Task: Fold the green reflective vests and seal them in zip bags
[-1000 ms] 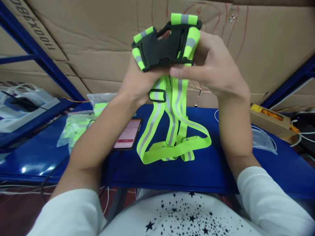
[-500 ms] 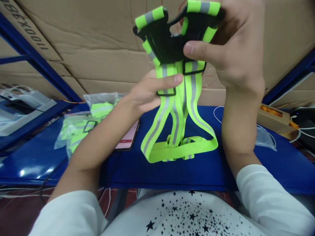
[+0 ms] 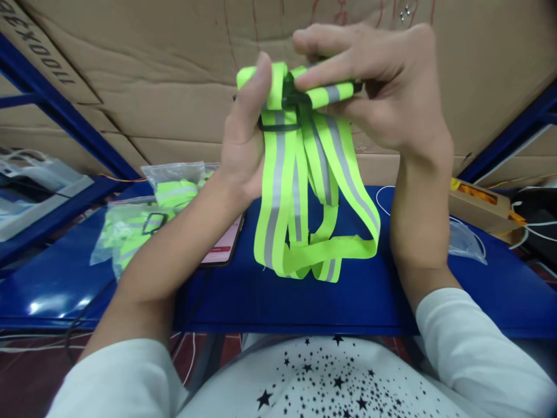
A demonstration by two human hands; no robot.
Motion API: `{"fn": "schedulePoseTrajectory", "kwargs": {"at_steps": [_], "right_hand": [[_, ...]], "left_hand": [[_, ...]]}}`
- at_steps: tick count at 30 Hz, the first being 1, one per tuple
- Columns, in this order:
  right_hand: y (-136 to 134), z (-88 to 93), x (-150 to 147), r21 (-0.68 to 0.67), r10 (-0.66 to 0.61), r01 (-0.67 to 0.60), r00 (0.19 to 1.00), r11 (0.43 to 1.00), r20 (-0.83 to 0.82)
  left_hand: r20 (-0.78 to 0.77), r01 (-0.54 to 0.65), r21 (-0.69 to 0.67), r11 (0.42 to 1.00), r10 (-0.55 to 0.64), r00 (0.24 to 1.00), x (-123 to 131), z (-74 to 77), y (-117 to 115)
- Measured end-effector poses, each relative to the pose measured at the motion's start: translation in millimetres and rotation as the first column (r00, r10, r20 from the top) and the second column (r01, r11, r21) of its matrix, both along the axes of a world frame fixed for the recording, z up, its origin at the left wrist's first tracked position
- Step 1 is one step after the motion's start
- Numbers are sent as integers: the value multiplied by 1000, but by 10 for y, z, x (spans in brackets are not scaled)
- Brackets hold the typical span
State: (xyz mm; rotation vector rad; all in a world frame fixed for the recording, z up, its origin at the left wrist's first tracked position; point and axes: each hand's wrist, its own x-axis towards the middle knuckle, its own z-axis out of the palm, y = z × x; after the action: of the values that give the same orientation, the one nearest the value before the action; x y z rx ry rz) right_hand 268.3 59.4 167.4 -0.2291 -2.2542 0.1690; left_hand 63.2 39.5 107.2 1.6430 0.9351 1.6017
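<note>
A neon yellow-green strap harness (image 3: 274, 191) with grey reflective stripes and black fittings hangs in loops over the blue table. My left hand (image 3: 246, 133) grips its upper left part, thumb pointing up over the band beside a black buckle. On the other side, my right hand (image 3: 383, 87) pinches the folded upper right part, its fingers lying across the black piece in the middle. The lowest loops hang just above or on the tabletop; which one I cannot tell.
Clear bags (image 3: 130, 229) with more neon straps lie at the left, beside a phone (image 3: 224, 247). An open cardboard box (image 3: 483, 206), a clear plastic bag (image 3: 465, 241) and white cables are at the right. Cardboard (image 3: 174, 75) stands behind the blue table (image 3: 348, 302).
The harness top has come down and been folded over, so the black piece is mostly hidden. My left hand has moved up and left, its thumb now upright; my right fingers have shifted across the top.
</note>
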Motion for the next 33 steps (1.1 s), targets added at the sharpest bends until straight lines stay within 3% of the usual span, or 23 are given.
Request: {"fn": "schedulePoseTrajectory", "kwargs": {"at_steps": [1,3,4,6,8,10,12,15,17,19,21,23,25,28,31,33], "right_hand": [[45,0,48,49,47,-54,989,997,138],[132,-8,151,-103,118,-83,911,991,395],[170,-18,193,-210,177,-92,883,973,435],[235,-44,233,-371,220,-79,908,925,356],[289,-68,210,-412,108,10,959,911,262],[331,-85,147,-329,-92,211,935,921,341],[363,-101,82,-162,-228,340,850,926,475],[398,-147,30,10,-278,341,749,940,602],[420,-185,27,-22,-229,320,720,947,655],[444,-210,27,-138,-159,336,720,932,676],[460,-217,14,-225,-132,380,718,897,684],[450,-218,-15,-170,-170,382,709,908,684],[383,-237,-50,-7,-248,327,731,945,635],[122,-364,-98,188,-358,305,809,933,466],[-304,-661,-142,293,-476,402,841,868,258],[-597,-935,-159,413,-580,492,806,767,117]], "left_hand": [[40,120,-12,993,-120,992,5,6,16],[113,364,-54,930,-357,927,13,-11,67],[140,458,-88,884,-445,885,18,-33,100],[192,595,-169,786,-566,802,33,-97,167],[230,662,-257,704,-620,750,58,-173,223],[255,669,-322,670,-619,743,95,-255,260],[271,649,-356,673,-590,761,137,-351,286],[296,615,-376,693,-539,789,190,-519,322],[309,620,-396,677,-537,785,211,-617,338],[328,697,-406,591,-618,715,219,-677,338],[364,800,-376,467,-719,592,214,-697,312],[404,849,-334,410,-751,522,196,-696,254],[438,827,-339,448,-703,560,163,-696,159],[487,772,-385,506,-599,636,90,-724,-62],[552,772,-380,510,-545,632,21,-804,-365],[582,789,-365,495,-541,608,-2,-890,-577]]}}
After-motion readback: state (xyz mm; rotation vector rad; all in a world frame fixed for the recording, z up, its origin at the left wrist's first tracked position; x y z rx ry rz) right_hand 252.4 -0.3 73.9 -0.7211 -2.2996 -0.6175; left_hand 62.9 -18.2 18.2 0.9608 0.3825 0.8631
